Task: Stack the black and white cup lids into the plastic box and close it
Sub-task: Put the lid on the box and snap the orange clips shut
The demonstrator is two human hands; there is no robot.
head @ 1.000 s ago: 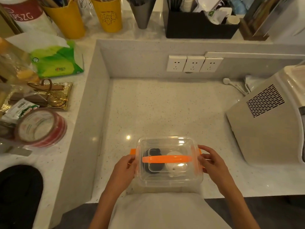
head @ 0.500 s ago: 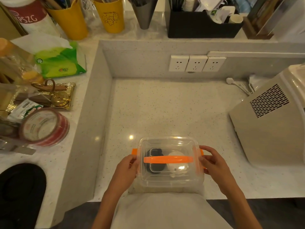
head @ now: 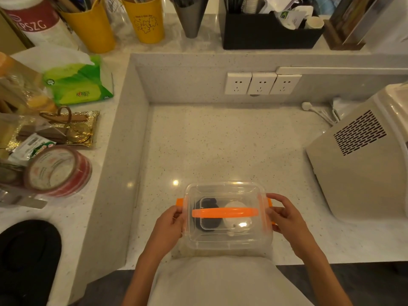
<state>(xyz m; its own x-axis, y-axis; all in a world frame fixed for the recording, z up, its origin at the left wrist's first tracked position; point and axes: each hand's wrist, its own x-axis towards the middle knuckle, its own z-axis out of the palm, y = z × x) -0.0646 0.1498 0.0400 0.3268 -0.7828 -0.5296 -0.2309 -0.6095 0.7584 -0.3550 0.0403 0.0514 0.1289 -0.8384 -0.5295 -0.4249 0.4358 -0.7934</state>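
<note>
A clear plastic box [head: 227, 239] with an orange handle [head: 224, 212] on its lid stands at the near edge of the counter. Through the lid I see black cup lids [head: 207, 208] on the left and white cup lids [head: 237, 225] on the right. The transparent lid lies on top of the box. My left hand [head: 170, 226] grips the box's left side at the orange latch [head: 179, 202]. My right hand [head: 284, 217] grips the right side, fingers over the right orange latch [head: 269, 203].
A beige appliance [head: 362, 164] stands close on the right. A raised ledge on the left carries a tape roll [head: 57, 171], a gold tray [head: 72, 129] and a green tissue pack [head: 77, 82]. Wall sockets [head: 261, 83] sit behind; yellow cups and a black organiser line the back shelf.
Both hands have stayed on the box's sides; the fingers have shifted slightly at the orange latches. The box has not moved on the counter.
</note>
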